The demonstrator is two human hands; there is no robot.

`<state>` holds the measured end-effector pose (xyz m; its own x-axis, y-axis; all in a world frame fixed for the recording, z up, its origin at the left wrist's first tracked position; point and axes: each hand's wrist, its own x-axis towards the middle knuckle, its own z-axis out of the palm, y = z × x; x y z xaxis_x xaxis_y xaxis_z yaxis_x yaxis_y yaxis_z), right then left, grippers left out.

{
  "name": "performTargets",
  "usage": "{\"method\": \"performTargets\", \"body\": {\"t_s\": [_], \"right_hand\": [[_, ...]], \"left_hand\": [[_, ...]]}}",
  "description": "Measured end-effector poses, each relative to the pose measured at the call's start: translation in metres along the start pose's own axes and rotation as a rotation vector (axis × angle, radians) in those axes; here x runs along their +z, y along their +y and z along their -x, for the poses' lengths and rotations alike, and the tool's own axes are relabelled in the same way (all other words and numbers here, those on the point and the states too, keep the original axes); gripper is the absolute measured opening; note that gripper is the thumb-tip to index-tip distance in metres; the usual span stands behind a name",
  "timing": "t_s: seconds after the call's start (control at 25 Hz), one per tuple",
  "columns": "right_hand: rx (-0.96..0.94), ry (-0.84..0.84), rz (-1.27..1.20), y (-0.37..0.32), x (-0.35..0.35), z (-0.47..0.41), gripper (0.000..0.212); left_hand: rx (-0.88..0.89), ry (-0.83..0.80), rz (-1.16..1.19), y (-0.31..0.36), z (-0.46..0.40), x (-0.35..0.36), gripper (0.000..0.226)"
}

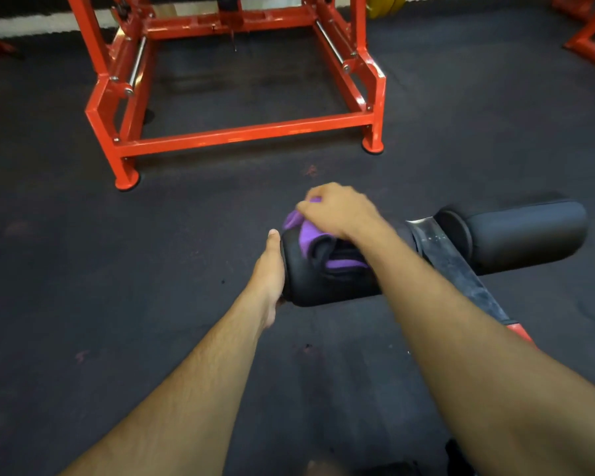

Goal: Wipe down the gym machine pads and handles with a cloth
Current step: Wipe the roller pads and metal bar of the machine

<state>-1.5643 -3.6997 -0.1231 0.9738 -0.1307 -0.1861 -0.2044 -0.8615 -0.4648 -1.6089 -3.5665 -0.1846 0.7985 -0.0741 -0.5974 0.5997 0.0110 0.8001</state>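
A black roller pad [310,286] lies across the middle of the view, on a dark metal arm [461,269]. A second black roller pad [522,231] sticks out on the arm's right side. My right hand [337,211] grips a purple cloth [310,235] and holds it on top of the left pad near its end. My left hand [270,266] is at the pad's left end face, thumb pointing up beside it; its fingers are hidden behind the pad.
A red steel machine frame [248,132] stands on the dark rubber floor [83,269] straight ahead. Yellow weight plates [385,5] sit at the top right, with more red frame parts [591,39] at the right edge.
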Motion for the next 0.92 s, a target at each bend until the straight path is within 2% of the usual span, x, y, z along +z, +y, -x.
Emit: {"method": "performTargets", "body": {"t_s": [0.04,0.08,0.16,0.24,0.28,0.4,0.48,0.56,0.6,0.64,0.68,0.76,0.84,0.92], "right_hand": [[-0.09,-0.02,0.031,-0.015,0.013,0.004,0.031],[-0.211,0.038,0.09,-0.023,0.03,0.021,0.031],[-0.389,0.195,0.12,-0.012,0.048,0.068,0.035],[-0.476,0.341,0.114,0.031,0.046,0.091,0.041],[-0.445,0.431,0.093,0.056,0.038,0.093,0.041],[-0.1,0.556,-0.049,0.082,0.013,0.077,0.031],[0.055,0.395,-0.088,0.072,-0.005,0.039,0.024],[0.138,0.078,-0.074,0.049,-0.03,0.004,0.024],[0.14,-0.004,-0.065,0.039,-0.034,-0.005,0.027],[0.08,-0.038,-0.026,0.029,-0.028,-0.006,0.029],[-0.031,0.009,0.044,0.021,-0.012,0.003,0.029],[-0.269,0.183,0.09,0.009,0.03,0.06,0.029],[-0.458,0.336,0.082,0.031,0.058,0.109,0.038],[-0.495,0.446,0.11,0.061,0.052,0.112,0.039]], "left_hand": [[0.054,-0.017,0.01,-0.002,-0.001,0.003,0.043],[0.102,-0.033,0.002,-0.003,-0.002,0.005,0.034],[0.162,-0.003,-0.029,-0.004,-0.006,0.003,0.033],[0.048,0.003,-0.065,-0.001,-0.007,-0.003,0.044],[-0.012,0.011,-0.089,0.001,-0.005,-0.006,0.053],[-0.047,0.009,-0.119,-0.001,-0.006,-0.011,0.063],[-0.02,0.017,-0.141,-0.006,-0.003,-0.01,0.068],[0.063,0.048,-0.128,-0.014,0.002,-0.007,0.061],[0.11,0.053,-0.114,-0.014,0.009,-0.006,0.056],[0.138,0.052,-0.105,-0.014,0.012,-0.005,0.052],[0.159,0.049,-0.095,-0.013,0.015,-0.003,0.049],[0.164,0.059,-0.061,-0.013,0.015,-0.002,0.046],[0.136,0.073,-0.049,-0.012,0.014,-0.001,0.047],[0.115,0.069,-0.079,-0.009,0.011,-0.003,0.047]]}}
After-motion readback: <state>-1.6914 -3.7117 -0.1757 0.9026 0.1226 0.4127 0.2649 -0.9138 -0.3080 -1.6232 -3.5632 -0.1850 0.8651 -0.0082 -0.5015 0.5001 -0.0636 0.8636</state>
